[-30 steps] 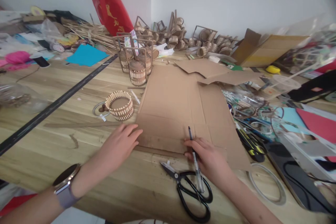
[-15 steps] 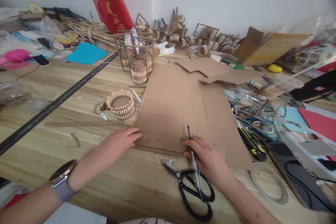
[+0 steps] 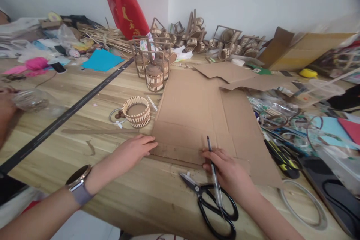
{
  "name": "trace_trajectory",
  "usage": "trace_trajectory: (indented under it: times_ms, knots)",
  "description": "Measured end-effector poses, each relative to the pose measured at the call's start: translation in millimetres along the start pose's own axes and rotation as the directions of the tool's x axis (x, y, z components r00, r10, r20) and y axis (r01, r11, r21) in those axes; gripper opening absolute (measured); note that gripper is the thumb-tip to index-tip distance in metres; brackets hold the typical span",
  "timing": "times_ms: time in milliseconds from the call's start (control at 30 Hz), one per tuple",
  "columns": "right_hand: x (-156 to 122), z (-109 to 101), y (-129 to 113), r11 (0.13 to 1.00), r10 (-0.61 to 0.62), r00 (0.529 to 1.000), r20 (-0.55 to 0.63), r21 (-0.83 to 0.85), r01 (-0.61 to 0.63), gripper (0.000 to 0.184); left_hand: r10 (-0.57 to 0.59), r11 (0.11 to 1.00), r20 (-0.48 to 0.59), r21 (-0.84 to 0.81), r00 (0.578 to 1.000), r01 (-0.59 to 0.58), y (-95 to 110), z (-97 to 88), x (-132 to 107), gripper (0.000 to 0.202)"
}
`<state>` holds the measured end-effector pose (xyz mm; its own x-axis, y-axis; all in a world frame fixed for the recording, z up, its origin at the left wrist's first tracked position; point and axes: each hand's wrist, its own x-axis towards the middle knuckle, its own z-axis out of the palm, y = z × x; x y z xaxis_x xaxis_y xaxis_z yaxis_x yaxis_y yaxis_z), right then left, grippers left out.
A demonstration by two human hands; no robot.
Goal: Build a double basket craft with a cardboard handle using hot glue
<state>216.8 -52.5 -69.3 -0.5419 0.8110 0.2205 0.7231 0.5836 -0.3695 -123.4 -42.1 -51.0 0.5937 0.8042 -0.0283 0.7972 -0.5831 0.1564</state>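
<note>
A flat sheet of brown cardboard [image 3: 188, 97] with crease lines lies in front of me. At its near left corner rests my left hand [image 3: 137, 148], fingers stretched out, fingertips on the edge; a watch [image 3: 80, 180] is on that wrist. My right hand [image 3: 225, 165] lies at the cardboard's near edge and grips a clear pen [image 3: 215, 178] with a black tip pointing away from me. Just below the pen, black-handled scissors [image 3: 210, 202] lie on the table. A small round slatted basket [image 3: 137, 112] stands left of the cardboard, beside brown beads and a ring.
Small lidded baskets in frames [image 3: 154, 75] stand behind the cardboard's left edge. Rightward are a box cutter [image 3: 281, 153], a dark phone [image 3: 327, 191] and a tape roll [image 3: 303, 204]. A black strip [image 3: 70, 108] crosses the left. Another person's hand [image 3: 7, 107] shows at the left edge.
The view has turned slightly left, so everything sits further right. Another person's hand has come into view at the left edge. Both my hands keep their places on the cardboard.
</note>
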Motion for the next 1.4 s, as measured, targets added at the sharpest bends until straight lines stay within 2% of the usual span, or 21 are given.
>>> trace_trajectory:
  times_ms: [233,400,533,767,1133,1400]
  knots:
    - [2.0,-1.6,-1.9,1.0,-0.021,1.0,-0.011,-0.011,0.021,0.021,0.018,1.0,-0.041,-0.003,0.999,-0.018,-4.3,7.0,-3.4,0.046]
    - [2.9,-0.7,-2.3,1.0,-0.005,1.0,-0.016,-0.014,0.005,0.024,0.019,1.0,-0.024,-0.012,1.0,-0.019,-4.1,6.8,-3.8,0.046]
    - [3.7,-0.3,-2.4,1.0,-0.001,1.0,-0.019,-0.017,0.001,0.026,0.015,1.0,-0.063,-0.02,0.998,-0.016,-5.0,11.5,-5.3,0.048]
    - [7.8,-5.6,-4.7,0.999,-0.014,1.0,0.019,-0.036,0.015,0.025,0.017,1.0,-0.064,-0.006,0.998,-0.017,-6.5,14.7,-7.3,0.05]
    - [11.4,-9.4,-6.6,0.999,-0.004,1.0,0.029,-0.038,0.005,0.025,0.077,0.996,-0.06,-0.049,0.995,-0.08,-14.5,10.6,-3.6,0.039]
    - [9.6,-7.1,-7.2,0.998,-0.029,0.999,0.029,-0.054,0.03,0.024,0.114,0.993,-0.068,0.038,0.991,-0.111,-16.9,13.9,-5.5,0.037]
